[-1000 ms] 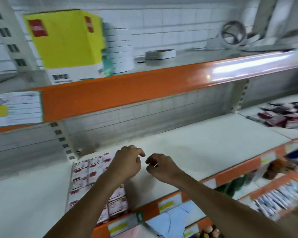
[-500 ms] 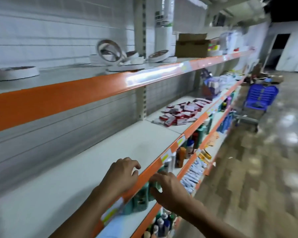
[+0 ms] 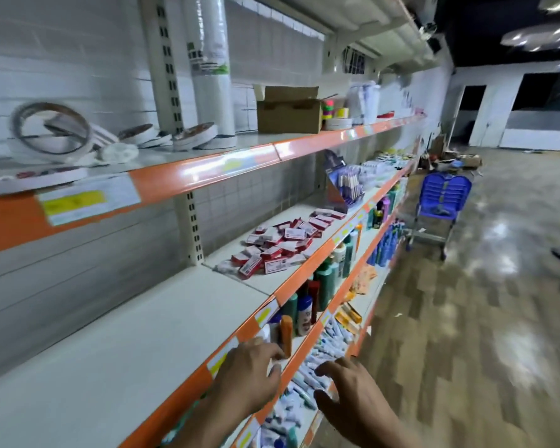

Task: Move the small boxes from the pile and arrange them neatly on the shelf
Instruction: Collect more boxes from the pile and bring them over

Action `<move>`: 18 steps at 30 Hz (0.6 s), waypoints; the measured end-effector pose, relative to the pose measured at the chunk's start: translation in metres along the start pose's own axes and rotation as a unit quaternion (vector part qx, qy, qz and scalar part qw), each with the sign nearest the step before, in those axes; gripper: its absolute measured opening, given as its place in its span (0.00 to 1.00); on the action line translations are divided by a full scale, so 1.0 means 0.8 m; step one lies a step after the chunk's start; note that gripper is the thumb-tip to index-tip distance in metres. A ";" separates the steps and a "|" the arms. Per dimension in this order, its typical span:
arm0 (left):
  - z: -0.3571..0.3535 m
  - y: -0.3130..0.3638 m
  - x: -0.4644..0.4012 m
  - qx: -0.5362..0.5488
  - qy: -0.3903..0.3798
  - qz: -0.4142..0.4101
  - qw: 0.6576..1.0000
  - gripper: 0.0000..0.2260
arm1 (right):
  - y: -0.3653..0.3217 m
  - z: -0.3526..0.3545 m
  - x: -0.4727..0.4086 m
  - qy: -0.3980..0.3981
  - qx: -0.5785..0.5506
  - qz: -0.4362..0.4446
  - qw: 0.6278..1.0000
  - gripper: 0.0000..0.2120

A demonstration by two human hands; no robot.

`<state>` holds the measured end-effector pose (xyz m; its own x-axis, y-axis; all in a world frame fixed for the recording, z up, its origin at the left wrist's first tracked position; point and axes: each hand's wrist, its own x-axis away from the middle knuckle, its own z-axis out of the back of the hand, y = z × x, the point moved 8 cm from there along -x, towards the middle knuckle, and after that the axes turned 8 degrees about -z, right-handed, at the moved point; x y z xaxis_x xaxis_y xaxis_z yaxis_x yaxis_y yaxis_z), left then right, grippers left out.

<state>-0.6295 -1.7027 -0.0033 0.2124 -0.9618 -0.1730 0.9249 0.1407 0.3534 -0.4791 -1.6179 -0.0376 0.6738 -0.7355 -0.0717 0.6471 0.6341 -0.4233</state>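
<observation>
Red-white small boxes (image 3: 278, 242), labels perhaps blurred

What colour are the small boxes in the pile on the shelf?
Red and white, best seen in the head view: the pile of small boxes on the shelf.

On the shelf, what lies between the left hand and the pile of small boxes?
In the head view, only bare white shelf lies between the left hand and the pile of small boxes.

Left hand (image 3: 251, 375): palm down, fingers loosely spread, holding nothing.
Right hand (image 3: 353, 394): palm down, fingers relaxed, empty.
Forearms: both reaching forward from the lower edge, side by side.
</observation>
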 end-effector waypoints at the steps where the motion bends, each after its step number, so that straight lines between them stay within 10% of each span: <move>1: -0.007 0.007 -0.012 0.002 -0.003 0.000 1.000 0.14 | 0.018 0.002 -0.006 -0.004 -0.001 -0.010 1.000 0.20; 18: -0.084 0.057 -0.233 -0.011 -0.023 -0.034 0.999 0.16 | 0.172 0.029 -0.137 -0.027 -0.053 -0.075 0.995 0.34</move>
<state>-0.6059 -1.5009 -0.0163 0.1335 -0.9792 -0.1527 0.9435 0.0785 0.3218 -0.4559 -1.4443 -0.0669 0.5921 -0.8045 0.0471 0.7029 0.4870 -0.5184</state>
